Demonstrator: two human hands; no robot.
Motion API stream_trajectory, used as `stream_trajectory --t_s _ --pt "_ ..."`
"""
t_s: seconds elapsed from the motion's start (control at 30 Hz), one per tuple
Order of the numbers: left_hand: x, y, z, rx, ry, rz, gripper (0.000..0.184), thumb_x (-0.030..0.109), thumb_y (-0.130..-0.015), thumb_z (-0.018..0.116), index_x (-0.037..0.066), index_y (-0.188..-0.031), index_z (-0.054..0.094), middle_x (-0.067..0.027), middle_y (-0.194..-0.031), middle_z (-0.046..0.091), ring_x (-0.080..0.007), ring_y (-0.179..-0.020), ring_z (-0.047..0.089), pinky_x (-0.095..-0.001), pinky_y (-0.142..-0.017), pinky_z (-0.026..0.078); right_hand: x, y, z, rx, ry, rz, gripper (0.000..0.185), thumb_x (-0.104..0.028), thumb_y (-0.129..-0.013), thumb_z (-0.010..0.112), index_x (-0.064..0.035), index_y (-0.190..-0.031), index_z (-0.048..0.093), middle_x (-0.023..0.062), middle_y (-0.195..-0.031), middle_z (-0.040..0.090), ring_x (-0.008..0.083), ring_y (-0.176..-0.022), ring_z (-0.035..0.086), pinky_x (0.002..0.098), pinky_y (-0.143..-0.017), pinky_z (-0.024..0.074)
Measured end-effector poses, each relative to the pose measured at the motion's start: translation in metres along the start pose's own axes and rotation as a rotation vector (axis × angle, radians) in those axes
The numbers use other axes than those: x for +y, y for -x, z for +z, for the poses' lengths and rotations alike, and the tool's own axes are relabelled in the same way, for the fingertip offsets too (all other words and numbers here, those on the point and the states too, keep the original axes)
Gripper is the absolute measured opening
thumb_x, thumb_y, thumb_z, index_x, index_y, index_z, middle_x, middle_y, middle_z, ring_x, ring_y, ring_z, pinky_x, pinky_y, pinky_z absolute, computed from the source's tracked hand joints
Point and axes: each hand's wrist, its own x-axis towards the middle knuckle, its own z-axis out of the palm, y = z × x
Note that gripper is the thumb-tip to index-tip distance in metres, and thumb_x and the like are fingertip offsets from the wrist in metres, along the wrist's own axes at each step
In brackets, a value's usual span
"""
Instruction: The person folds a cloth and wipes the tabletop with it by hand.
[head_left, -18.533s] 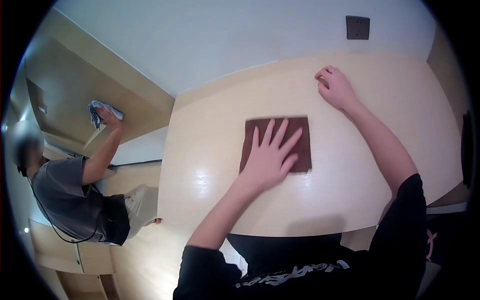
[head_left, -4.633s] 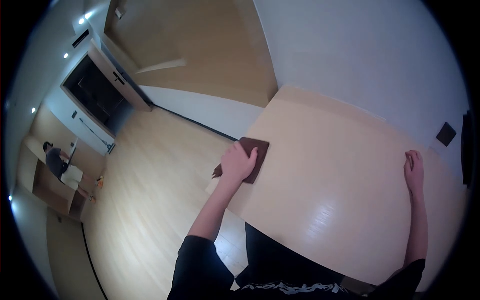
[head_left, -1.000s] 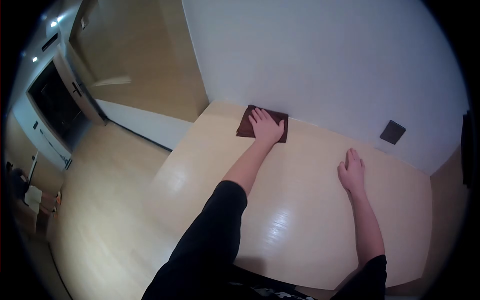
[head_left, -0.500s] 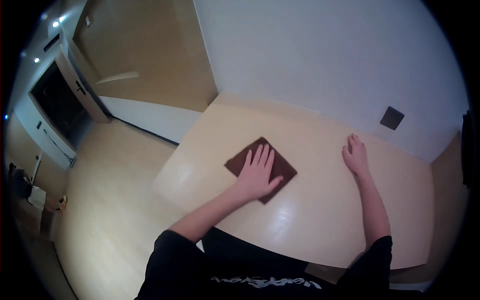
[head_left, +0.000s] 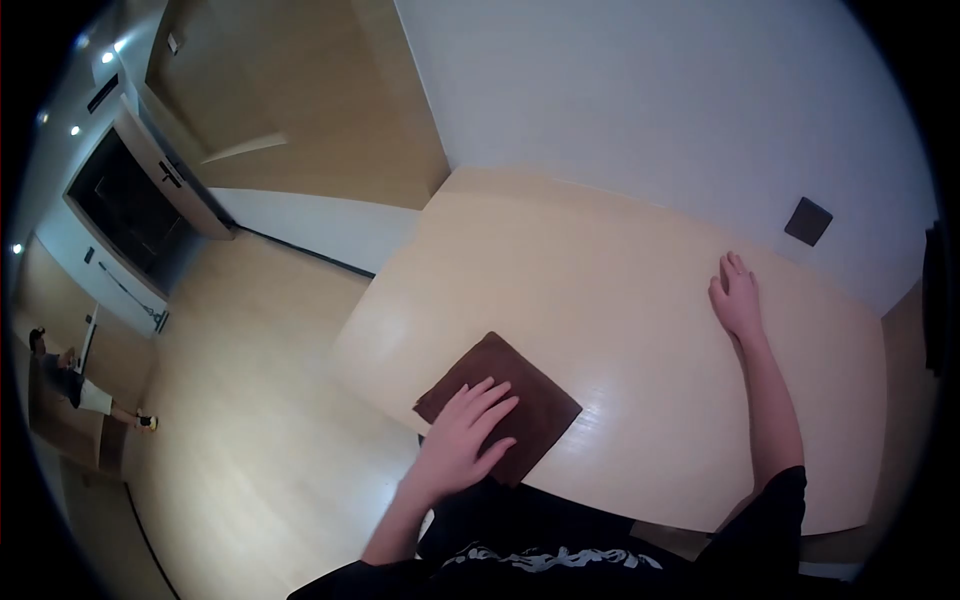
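Observation:
My left hand [head_left: 465,432] lies flat on a dark brown square cloth [head_left: 545,400], fingers a little apart, pressing on its left part. The cloth lies flat on the pale wooden table [head_left: 600,290], one corner reaching the table's front edge. Towards the back right, my right hand [head_left: 737,300] rests on the tabletop near the wall, its fingers loosely bent and thumb apart. Nothing shows in it, and it is away from the cloth.
A pale wall [head_left: 650,100] with a dark square socket plate [head_left: 808,221] stands behind the table. A wood panel [head_left: 300,90] borders the back left. Across the floor [head_left: 250,400] are an open door [head_left: 165,165] and another person [head_left: 75,385] at far left.
My left hand has drawn the cloth back towards me and slightly left, to the table's front edge. The right hand stays resting on the table. The view has shifted slightly.

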Motion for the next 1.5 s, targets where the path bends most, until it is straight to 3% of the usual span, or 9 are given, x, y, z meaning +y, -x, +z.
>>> stream_trajectory --t_s 0.1,0.23,0.5,0.77,0.87,0.9,1.0,1.2,1.5 --pt "-0.010 -0.015 -0.011 -0.105 0.045 0.094 0.053 0.026 -0.085 0.064 0.007 -0.132 0.050 -0.0164 -0.141 0.043 -0.0356 -0.136 0.033 -0.0511 -0.113 0.023 0.000 0.000 0.003 -0.007 -0.001 0.023 0.052 -0.025 -0.087 0.050 0.0018 -0.132 0.049 0.0194 -0.144 0.041 0.0323 -0.138 0.034 0.0508 -0.113 0.0223" --pt "-0.017 -0.046 -0.002 -0.243 -0.256 0.214 0.061 0.039 -0.085 0.061 0.009 -0.136 0.044 -0.0154 -0.144 0.037 -0.0346 -0.137 0.029 -0.0499 -0.114 0.021 -0.005 0.007 -0.002 0.022 -0.030 0.022 0.051 -0.025 -0.087 0.050 0.0021 -0.131 0.049 0.0197 -0.143 0.042 0.0326 -0.137 0.034 0.0507 -0.113 0.0223" --pt "-0.057 -0.187 0.049 -0.130 -0.361 0.283 0.059 0.040 -0.089 0.055 0.010 -0.138 0.040 -0.0156 -0.144 0.034 -0.0358 -0.137 0.027 -0.0500 -0.113 0.020 -0.008 0.008 -0.005 0.040 -0.044 0.032 0.051 -0.025 -0.086 0.052 0.0024 -0.129 0.050 0.0200 -0.142 0.043 0.0322 -0.136 0.036 0.0504 -0.113 0.0239" --pt "-0.061 -0.328 0.110 -0.056 -0.554 0.067 0.062 0.050 -0.096 0.037 0.012 -0.145 0.033 -0.0180 -0.148 0.030 -0.0370 -0.137 0.026 -0.0547 -0.111 0.022 -0.007 0.007 -0.004 0.069 -0.056 0.019 0.046 -0.023 -0.085 0.052 0.0020 -0.124 0.052 0.0193 -0.139 0.046 0.0319 -0.134 0.038 0.0508 -0.111 0.0263" --pt "-0.054 -0.358 0.121 -0.076 -0.580 -0.024 0.065 0.051 -0.096 0.035 0.012 -0.147 0.030 -0.0175 -0.152 0.026 -0.0381 -0.138 0.026 -0.0573 -0.109 0.023 -0.008 0.009 -0.006 0.083 -0.055 0.007 0.045 -0.022 -0.085 0.052 0.0018 -0.124 0.052 0.0187 -0.138 0.047 0.0317 -0.133 0.039 0.0509 -0.111 0.0267" --pt "-0.058 -0.366 0.127 -0.018 -0.534 -0.007 0.064 0.050 -0.095 0.039 0.009 -0.143 0.036 -0.0207 -0.147 0.033 -0.0405 -0.135 0.029 -0.0606 -0.107 0.025 -0.005 0.009 -0.006 0.075 -0.053 0.013 0.045 -0.022 -0.085 0.052 0.0018 -0.124 0.052 0.0187 -0.138 0.047 0.0317 -0.133 0.039 0.0509 -0.111 0.0267" --pt "-0.048 -0.370 0.124 -0.093 -0.582 -0.105 0.064 0.051 -0.095 0.037 0.011 -0.145 0.033 -0.0186 -0.149 0.030 -0.0384 -0.136 0.028 -0.0572 -0.107 0.026 -0.006 0.007 0.004 0.063 -0.035 -0.010 0.046 -0.022 -0.086 0.052 0.0017 -0.124 0.052 0.0185 -0.137 0.048 0.0318 -0.132 0.040 0.0513 -0.110 0.0270" --pt "-0.055 -0.366 0.129 0.047 -0.510 -0.047 0.063 0.051 -0.094 0.039 0.013 -0.144 0.037 -0.0180 -0.147 0.032 -0.0363 -0.135 0.030 -0.0575 -0.110 0.021 -0.005 0.004 0.000 0.090 -0.003 0.006 0.047 -0.024 -0.086 0.052 0.0017 -0.125 0.052 0.0196 -0.137 0.047 0.0321 -0.133 0.039 0.0522 -0.110 0.0270" --pt "-0.041 -0.314 0.120 -0.090 -0.501 -0.035 0.066 0.054 -0.097 0.031 0.019 -0.151 0.022 -0.0144 -0.157 0.018 -0.0352 -0.144 0.015 -0.0563 -0.115 0.011 -0.001 0.004 0.007 0.117 -0.023 0.000 0.046 -0.026 -0.085 0.053 0.0002 -0.124 0.053 0.0178 -0.137 0.047 0.0299 -0.133 0.039 0.0528 -0.110 0.0269"
